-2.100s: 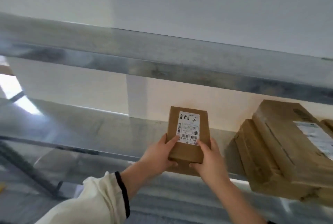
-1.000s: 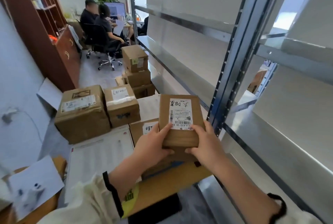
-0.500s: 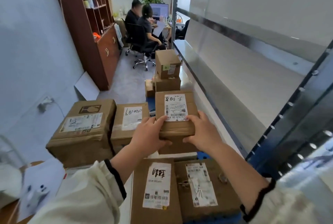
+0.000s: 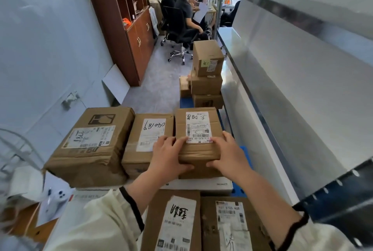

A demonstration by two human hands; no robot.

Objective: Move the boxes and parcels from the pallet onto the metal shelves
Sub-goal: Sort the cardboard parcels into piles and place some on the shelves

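A small brown cardboard box (image 4: 197,127) with a white shipping label is held between both hands above the pallet's boxes. My left hand (image 4: 168,157) grips its near left corner, thumb on top. My right hand (image 4: 228,154) grips its near right corner, thumb on the label edge. Under and around it lie more parcels: a large box (image 4: 90,143) at left, a middle box (image 4: 145,139) marked with handwritten digits, and two labelled boxes (image 4: 175,222) near my arms. The metal shelves (image 4: 272,93) run along the right.
A stack of three boxes (image 4: 206,73) stands farther down the aisle on a blue pallet (image 4: 186,102). Two people sit at a desk beyond, on an office chair (image 4: 177,34). A brown cabinet (image 4: 131,28) lines the left wall. A blue shelf upright (image 4: 343,196) is near right.
My view swung from the shelf, where the small box was held near other boxes, left to the pallet. The box stayed in both hands and now sits lower over the parcels.
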